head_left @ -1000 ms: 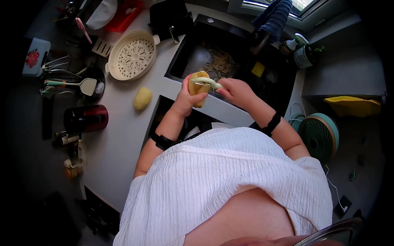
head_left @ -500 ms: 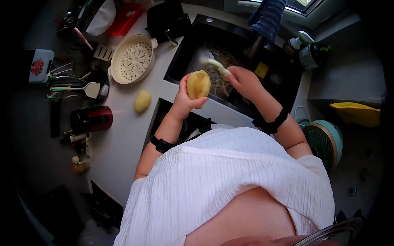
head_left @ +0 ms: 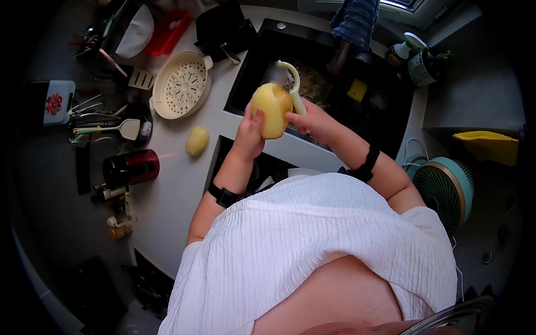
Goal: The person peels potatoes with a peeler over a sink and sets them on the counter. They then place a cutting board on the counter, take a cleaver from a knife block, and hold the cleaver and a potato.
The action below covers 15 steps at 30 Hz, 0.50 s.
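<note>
A large, mostly peeled potato [head_left: 269, 111] is in my left hand [head_left: 249, 133], with the fingers wrapped round its left side; some brownish skin shows on its right edge. My right hand [head_left: 314, 121] grips the handle of a pale green peeler [head_left: 296, 89], whose curved head stands just above and right of the potato. The fingertips of my right hand are at the potato's right side. Behind both hands lies the dark sink [head_left: 245, 84], with peelings [head_left: 314, 84] in it. A second, smaller peeled potato [head_left: 197, 141] rests on the counter to the left.
A cream colander [head_left: 181, 85] stands left of the sink. Further left are a dark red canister [head_left: 132, 167] and a spatula [head_left: 129, 129] among other utensils. A yellow sponge [head_left: 357, 90] lies at the sink's right, spray bottles [head_left: 420, 70] behind it, and a green fan [head_left: 444, 192] stands at right.
The potato has been turned in my left hand, showing a smoother peeled face. My right hand has come left and closer, bringing the peeler beside the potato.
</note>
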Motion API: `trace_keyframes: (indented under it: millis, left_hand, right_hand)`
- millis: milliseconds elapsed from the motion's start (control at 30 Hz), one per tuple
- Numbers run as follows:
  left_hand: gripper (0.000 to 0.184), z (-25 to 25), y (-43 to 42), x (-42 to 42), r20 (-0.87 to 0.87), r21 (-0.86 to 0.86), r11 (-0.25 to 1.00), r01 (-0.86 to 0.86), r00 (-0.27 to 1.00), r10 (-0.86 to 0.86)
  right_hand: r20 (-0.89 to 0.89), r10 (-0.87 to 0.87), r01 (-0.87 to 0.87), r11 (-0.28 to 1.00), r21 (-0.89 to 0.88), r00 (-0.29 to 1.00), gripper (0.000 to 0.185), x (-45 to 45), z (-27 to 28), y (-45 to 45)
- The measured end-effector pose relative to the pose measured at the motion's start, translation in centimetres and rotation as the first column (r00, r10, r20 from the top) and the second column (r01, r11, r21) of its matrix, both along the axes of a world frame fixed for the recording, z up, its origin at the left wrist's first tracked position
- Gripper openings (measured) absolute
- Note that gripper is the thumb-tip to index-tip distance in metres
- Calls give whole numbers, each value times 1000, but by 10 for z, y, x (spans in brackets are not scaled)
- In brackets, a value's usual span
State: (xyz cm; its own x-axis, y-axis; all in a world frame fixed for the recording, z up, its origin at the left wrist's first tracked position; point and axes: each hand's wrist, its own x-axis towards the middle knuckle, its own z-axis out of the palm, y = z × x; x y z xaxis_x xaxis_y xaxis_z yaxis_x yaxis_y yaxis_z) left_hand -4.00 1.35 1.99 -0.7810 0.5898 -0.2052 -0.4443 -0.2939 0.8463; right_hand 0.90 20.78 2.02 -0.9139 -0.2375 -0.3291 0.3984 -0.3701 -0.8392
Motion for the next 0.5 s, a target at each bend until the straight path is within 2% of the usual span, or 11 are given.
trace_keyframes:
  millis: [100,200,300,400,500]
  left_hand:
    - [72,8,0,1,108,106,994,19,994,-30]
    - [73,18,8,6,78,7,998,-64,995,64]
    - [64,-3,0,2,212,75,994,-81,975,63]
    - [52,-13,4,-3,346,195,960,-201,930,124]
    - [53,-5,6,-2,314,162,969,-188,941,131]
  right_hand:
    - [-54,-26,31,994,104,998,44,-2,1,-3]
    - [-410,-111,304,844,442,905,37,-2,11,-5]
    - [-662,52,475,655,588,748,28,0,-3,8]
    - [-462,498,270,410,871,733,24,16,11,17]
    - [-427,558,274,339,900,712,24,20,4,13]
